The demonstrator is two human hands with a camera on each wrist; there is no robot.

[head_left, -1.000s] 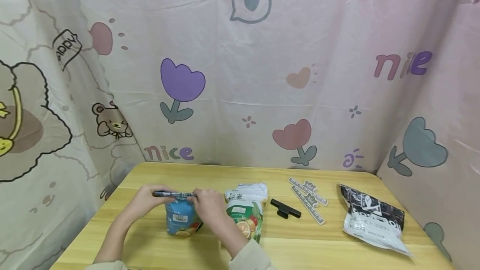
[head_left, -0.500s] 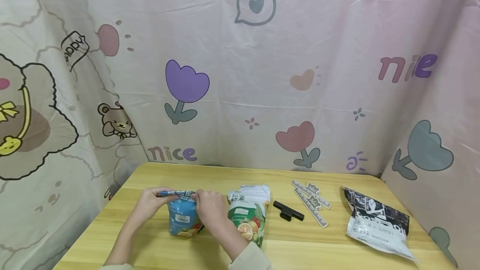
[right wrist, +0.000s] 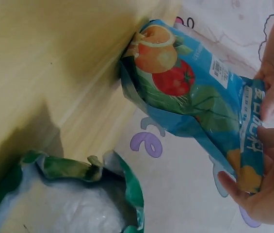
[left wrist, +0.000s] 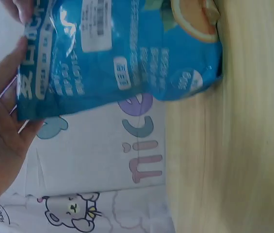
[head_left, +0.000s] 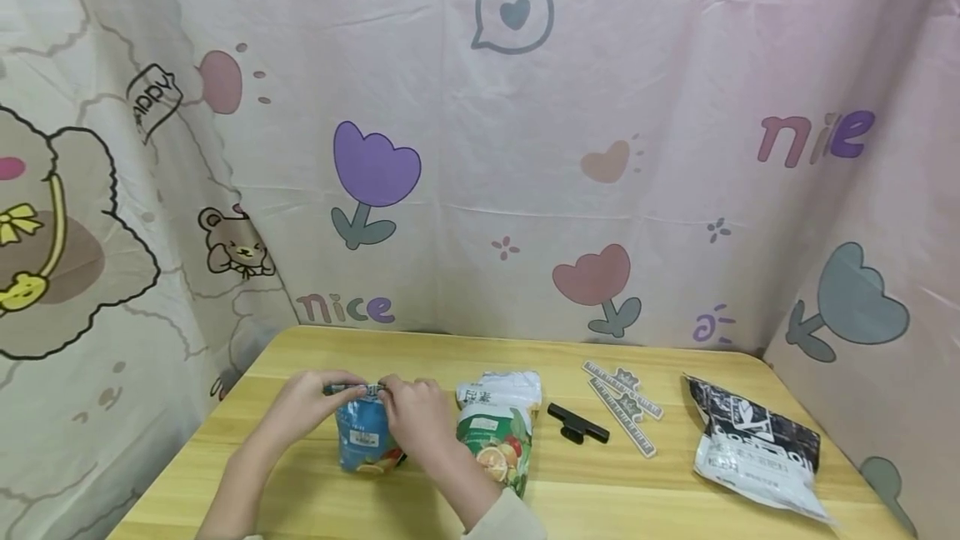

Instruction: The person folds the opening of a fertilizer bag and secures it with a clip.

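Observation:
A blue pouch (head_left: pixel 363 436) with printed fruit and a white label stands upright on the left part of the table. My left hand (head_left: pixel 303 407) pinches the left end of its folded top edge, thumb in front. At the right end of that edge, my right hand (head_left: pixel 416 415) grips with its fingers. In the left wrist view, the pouch (left wrist: pixel 127 53) shows its label, and the left hand (left wrist: pixel 1 141) holds its top corner. Both hands reach the top band of the pouch (right wrist: pixel 175 77) in the right wrist view, the right hand (right wrist: pixel 263 189) being the lower one.
Close by on the right lies a green-and-white pouch (head_left: pixel 487 432), its top folded back. A black clip (head_left: pixel 577 423) and two pale ruler-like strips (head_left: pixel 621 407) lie beyond it. A black-and-white bag (head_left: pixel 750 448) rests at the table's right. Patterned curtain (head_left: pixel 480 140) surrounds the table (head_left: pixel 600 498).
My left hand has shifted slightly right along the pouch's top edge, closer to the right hand. The head view has turned a little. The other things on the table stay put.

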